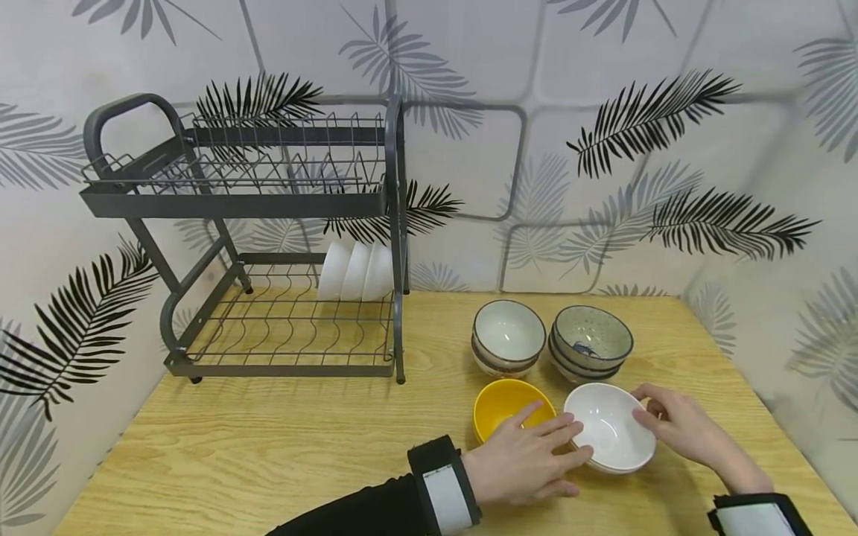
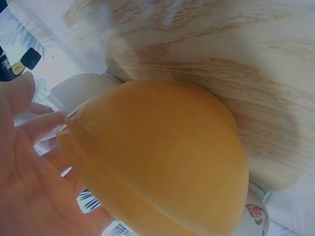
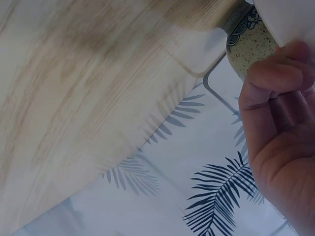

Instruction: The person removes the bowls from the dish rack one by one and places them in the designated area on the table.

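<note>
Both hands meet at the white bowl (image 1: 610, 426). Left hand (image 1: 523, 460) presses flat fingers on its rim beside the yellow bowl (image 1: 511, 404); right hand (image 1: 684, 428) pinches the far rim.

Head view high over table (image 1: 268, 447), wrist views very close, low, sharing its wood

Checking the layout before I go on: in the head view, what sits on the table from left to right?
Dish rack → yellow bowl → white bowl, held between left hand and right hand.
</note>
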Demonstrator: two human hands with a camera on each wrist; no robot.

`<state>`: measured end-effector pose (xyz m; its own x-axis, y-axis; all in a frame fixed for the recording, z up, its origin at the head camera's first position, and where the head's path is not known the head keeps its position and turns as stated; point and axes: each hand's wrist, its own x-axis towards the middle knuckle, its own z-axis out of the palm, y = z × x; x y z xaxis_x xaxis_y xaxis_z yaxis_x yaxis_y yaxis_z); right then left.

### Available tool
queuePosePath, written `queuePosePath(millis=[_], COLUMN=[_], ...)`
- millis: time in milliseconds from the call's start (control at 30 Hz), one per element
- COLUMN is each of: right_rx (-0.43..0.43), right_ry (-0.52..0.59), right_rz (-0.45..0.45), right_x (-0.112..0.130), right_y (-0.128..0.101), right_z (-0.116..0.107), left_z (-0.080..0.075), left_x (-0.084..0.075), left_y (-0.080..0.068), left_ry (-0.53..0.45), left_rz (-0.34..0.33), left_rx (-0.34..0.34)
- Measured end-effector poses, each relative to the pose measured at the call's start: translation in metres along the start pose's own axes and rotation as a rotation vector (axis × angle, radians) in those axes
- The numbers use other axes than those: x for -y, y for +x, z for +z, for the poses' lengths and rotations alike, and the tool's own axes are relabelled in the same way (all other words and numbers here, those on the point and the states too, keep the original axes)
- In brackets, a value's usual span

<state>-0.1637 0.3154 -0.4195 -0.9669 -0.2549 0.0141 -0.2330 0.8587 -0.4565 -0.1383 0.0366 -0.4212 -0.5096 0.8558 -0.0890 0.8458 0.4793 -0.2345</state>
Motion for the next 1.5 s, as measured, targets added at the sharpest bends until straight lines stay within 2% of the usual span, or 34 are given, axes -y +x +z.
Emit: queuePosePath(millis=[233,433,533,667,800,1000,1233,1500], right_rx=[-0.017,-0.034,-0.100,-0.242,-0.353,-0.452,-0.472,-0.460], right_ry=[-0.005,-0.002,0.002,0.011,0.027,0.026,0.029,0.047], right_rz=[-0.009,0.014,0.004,-0.058,-0.121,-0.177,-0.175,-0.172], right_x=[0.001,0.004,0.006,0.008,0.009,0.012,0.014,0.013], right_y=[-0.001,-0.004,-0.005,-0.005,-0.003,-0.002,-0.002,-0.003], right_z=[-0.001,-0.001,-0.001,0.000,0.002,0.003,0.003,0.006], left_z=[0.002,0.005,0.004,0.003,0.002,-0.002,-0.006,-0.004], left_x=[0.000,0.005,0.013,0.027,0.042,0.066,0.092,0.122], left_y=[-0.003,-0.011,-0.021,-0.035,-0.049,-0.070,-0.090,-0.112], left_ry=[0.006,-0.087,-0.172,-0.310,-0.411,-0.584,-0.747,-0.883], left_rz=[-0.006,-0.013,-0.020,-0.044,-0.082,-0.152,-0.257,-0.372], left_rx=[-0.019,-0.023,-0.035,-0.065,-0.120,-0.198,-0.296,-0.484])
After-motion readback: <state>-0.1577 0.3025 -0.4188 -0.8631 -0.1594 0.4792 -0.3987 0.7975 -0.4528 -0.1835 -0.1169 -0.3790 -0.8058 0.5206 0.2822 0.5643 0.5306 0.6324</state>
